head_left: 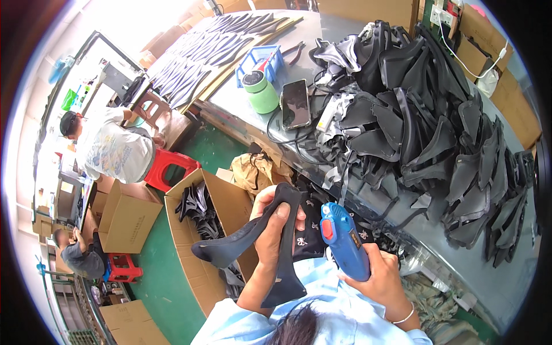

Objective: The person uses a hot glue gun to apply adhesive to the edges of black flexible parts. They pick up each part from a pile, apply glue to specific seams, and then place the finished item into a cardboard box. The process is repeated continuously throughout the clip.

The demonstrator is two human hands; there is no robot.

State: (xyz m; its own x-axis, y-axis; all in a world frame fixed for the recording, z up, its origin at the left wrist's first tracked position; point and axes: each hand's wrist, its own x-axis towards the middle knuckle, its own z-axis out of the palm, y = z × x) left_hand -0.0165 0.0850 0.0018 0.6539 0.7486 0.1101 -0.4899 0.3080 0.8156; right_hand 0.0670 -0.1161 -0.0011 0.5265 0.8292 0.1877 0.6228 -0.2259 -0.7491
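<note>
Left fingers (280,213): gripping black curved piece (227,245). Right fingers (375,260): wrapped round blue tool (349,250). Black parts (422,129): heaped toward right edge of worktop (486,287).

nothing clearly legible here. blue tool (347,248), near right: small dark label (355,238) on its body with orange-ish marks, too small to make out. left carton (131,221): rows of print on its side panel, too blurred to read. near left carton (129,323): faint printing on the cardboard, same problem. pale shirt (118,150), far left: bluish and yellowish print on the back, can't tell if it's lettering or just graphics.
</note>
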